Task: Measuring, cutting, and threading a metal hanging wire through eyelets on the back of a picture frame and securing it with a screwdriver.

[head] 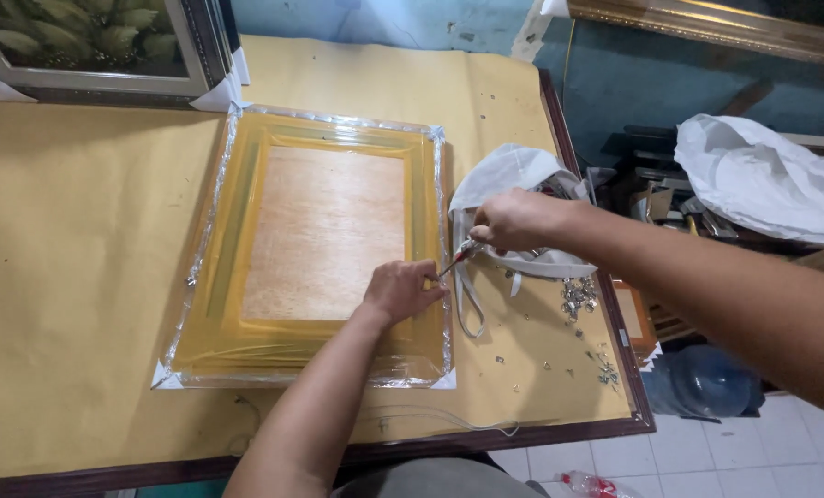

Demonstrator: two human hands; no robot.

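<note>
A yellow picture frame [237, 267], lying face down and wrapped in clear plastic film, is seen on a table covered with yellow-brown paper [71, 277]. Its wooden back panel [324, 235] is turned upward. The left hand [401, 288] is pressed on the right rail of the frame, near its lower right corner, with the fingers curled together against the film. Just to the right of the frame, the right hand [513, 221] is closed around a small metal tool [458, 256], and the tip of the tool is pointed at the frame's right edge, close to the left hand. A white plastic bag [509, 175] is lying beside the frame, under the right hand. Small metal pieces [578, 297] are scattered on the paper further right of the frame. A second framed picture [89, 46] is placed behind the frame, at its far left.
</note>
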